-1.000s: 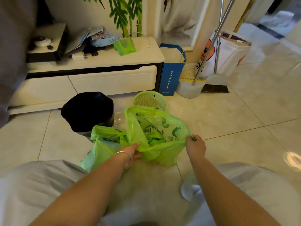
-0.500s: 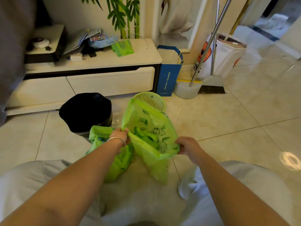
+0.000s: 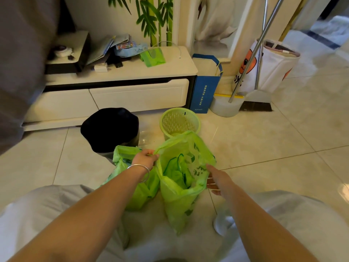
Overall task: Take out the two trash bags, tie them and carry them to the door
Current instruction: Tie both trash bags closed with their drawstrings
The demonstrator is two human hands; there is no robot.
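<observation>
Pinching the right green bag's (image 3: 181,178) rim, the left hand (image 3: 145,159) half hides the other bag (image 3: 122,157); right hand (image 3: 219,179) open.

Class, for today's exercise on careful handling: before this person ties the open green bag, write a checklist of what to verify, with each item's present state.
1. Left hand pinches the rim of the open green bag: ok.
2. Right hand has a grip on the opposite rim: not ok, fingers straight beside it.
3. Bag is out of the green basket: ok.
4. Second green bag tied: not ok, mouth open.
5. Contents sit below the rim: ok.
</observation>
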